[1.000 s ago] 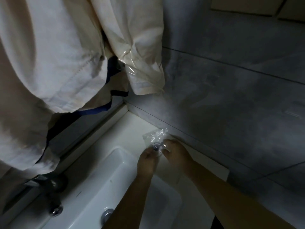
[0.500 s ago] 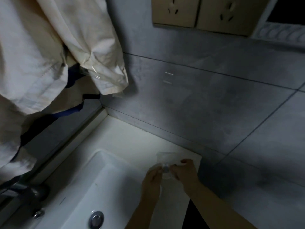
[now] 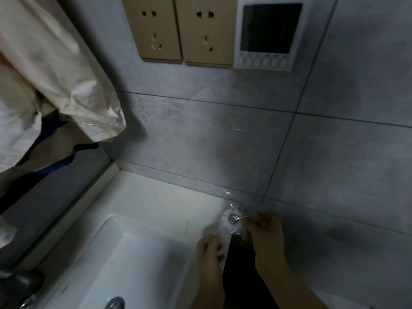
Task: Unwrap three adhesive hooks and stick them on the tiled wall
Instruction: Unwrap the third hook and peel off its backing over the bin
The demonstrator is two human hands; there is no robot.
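Over the counter's (image 3: 156, 197) back right corner, the left hand (image 3: 210, 248) and right hand (image 3: 265, 230) are pinching the clear wrapper (image 3: 230, 202) around a white hook (image 3: 231, 220), best peeled slowly, apart, keeping the pad clean.

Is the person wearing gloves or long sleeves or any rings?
No gloves: both the left hand and the right hand are bare. No sleeves show either; both forearms are bare as far as the picture reaches. I see no rings or watch, though the picture is dim and blurry.
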